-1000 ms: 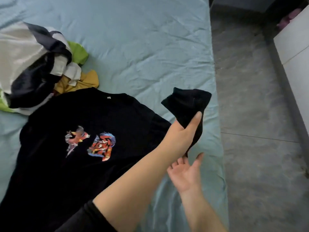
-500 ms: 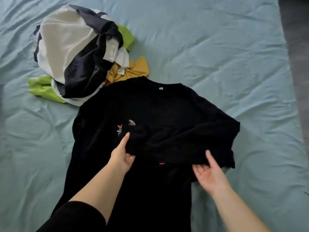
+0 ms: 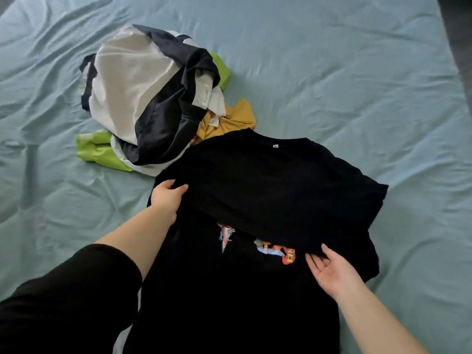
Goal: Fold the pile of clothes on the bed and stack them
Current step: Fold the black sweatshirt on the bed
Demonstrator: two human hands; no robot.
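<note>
A black long-sleeved shirt [image 3: 255, 290] with a colourful print lies spread on the bed, collar away from me. One sleeve [image 3: 293, 200] is folded across the chest and covers the top of the print. My left hand [image 3: 167, 196] pinches the cuff end of that sleeve at the shirt's left edge. My right hand [image 3: 332, 270] lies palm up at the sleeve's lower edge on the right, fingers spread and touching the cloth. A loose pile of clothes [image 3: 150, 95], white, dark navy, lime green and mustard, sits just beyond the shirt at the upper left.
The bed [image 3: 344, 72] has a wrinkled pale blue-green sheet and stretches wide to the right and far side. Its right edge and a strip of dark floor [image 3: 459, 34] show at the upper right corner.
My left hand has carried the sleeve across the chest to the shirt's left edge. My right hand stays at the sleeve's lower edge. More of the print shows below the sleeve than half a second ago.
</note>
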